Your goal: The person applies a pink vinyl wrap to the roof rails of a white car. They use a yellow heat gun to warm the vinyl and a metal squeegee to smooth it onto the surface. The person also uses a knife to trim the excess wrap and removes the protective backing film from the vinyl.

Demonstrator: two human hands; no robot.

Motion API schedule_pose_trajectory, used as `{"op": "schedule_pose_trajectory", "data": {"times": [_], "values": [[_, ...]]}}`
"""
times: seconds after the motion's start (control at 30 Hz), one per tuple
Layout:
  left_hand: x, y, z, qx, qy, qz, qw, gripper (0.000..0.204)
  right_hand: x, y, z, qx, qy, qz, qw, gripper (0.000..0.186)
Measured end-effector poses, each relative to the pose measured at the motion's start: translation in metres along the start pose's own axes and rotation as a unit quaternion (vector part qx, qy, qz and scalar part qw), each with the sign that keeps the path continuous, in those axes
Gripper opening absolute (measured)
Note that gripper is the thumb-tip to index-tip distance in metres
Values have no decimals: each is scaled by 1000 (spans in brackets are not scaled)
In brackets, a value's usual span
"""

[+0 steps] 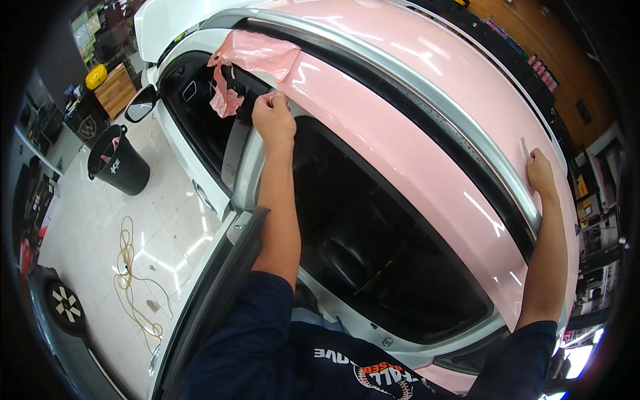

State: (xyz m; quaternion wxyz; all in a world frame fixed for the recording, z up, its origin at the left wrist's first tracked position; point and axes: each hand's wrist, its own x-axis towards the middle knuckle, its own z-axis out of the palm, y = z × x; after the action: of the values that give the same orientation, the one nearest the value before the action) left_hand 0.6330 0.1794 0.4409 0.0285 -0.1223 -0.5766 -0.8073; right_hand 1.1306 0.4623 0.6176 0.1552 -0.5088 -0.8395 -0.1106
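Glossy pink film [373,120] lies along the curved roof side of a white car, above the dark side windows. My left hand [274,119] is closed in a pinch at the film's lower edge, by the pillar between the doors. Just beyond it, a loose, crumpled flap of the film [257,52] folds over the front door opening, with a torn strip [225,100] hanging down. At the far right, over the pink roof panel [460,73], my right hand [541,172] is closed on a slim, pale tool [525,147], its kind too small to make out.
A car door [220,273] stands ajar beside my left arm. A black bucket [123,163] with pink scraps sits on the tiled floor, near a coiled yellow cord [127,267]. The side mirror [141,103] juts out ahead. Another dark car [60,333] is at lower left.
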Motion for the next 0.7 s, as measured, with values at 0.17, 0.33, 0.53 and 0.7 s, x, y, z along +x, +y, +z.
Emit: {"op": "schedule_pose_trajectory", "data": {"times": [0.17,0.33,0.53,0.7], "values": [[-16,-2,3,71,47,98,991,19,-6,10,2,-12,5,17,1000,22],[-7,-4,-8,-139,81,13,987,24,-3,13,0,-23,2,20,1000,22],[5,-9,-10,83,-46,16,995,28,-2,6,3,-1,10,0,1000,21],[0,6,-4,232,0,149,961,25,0,3,2,-4,6,-3,1000,21]]}}
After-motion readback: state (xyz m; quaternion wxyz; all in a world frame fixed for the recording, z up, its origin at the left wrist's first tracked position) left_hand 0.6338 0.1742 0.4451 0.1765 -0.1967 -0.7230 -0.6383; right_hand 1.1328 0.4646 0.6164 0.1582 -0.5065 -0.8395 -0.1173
